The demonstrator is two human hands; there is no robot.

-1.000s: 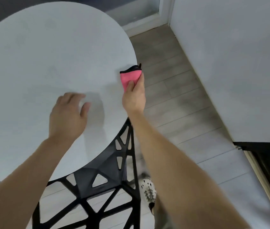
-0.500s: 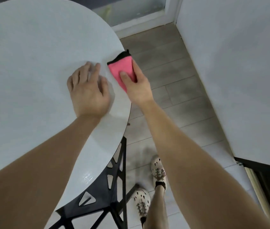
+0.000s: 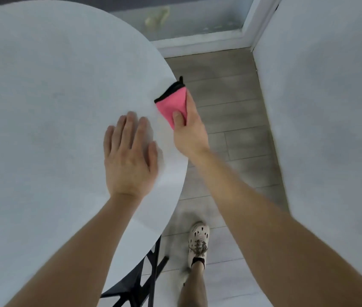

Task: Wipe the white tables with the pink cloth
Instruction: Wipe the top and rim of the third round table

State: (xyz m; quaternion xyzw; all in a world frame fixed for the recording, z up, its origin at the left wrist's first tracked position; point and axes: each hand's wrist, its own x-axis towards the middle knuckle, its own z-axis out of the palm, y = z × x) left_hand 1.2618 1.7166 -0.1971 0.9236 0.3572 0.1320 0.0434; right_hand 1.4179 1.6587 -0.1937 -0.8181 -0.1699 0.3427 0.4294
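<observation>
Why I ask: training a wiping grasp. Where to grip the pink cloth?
Take the pink cloth at its near end, from the right past the rim of the white table, as the right hand does: thumb on top. Folded, it straddles that rim, black-trimmed end away.

Bare top of round white table (image 3: 42,107) free left of and beyond left hand (image 3: 129,160), which lies flat near right rim. Just beside it, right hand (image 3: 190,134) pinching pink cloth (image 3: 172,105) blocks the rim. Between this and second white table (image 3: 330,107), floor strip (image 3: 231,140) passable; shoe (image 3: 199,239) stands at near end.
</observation>
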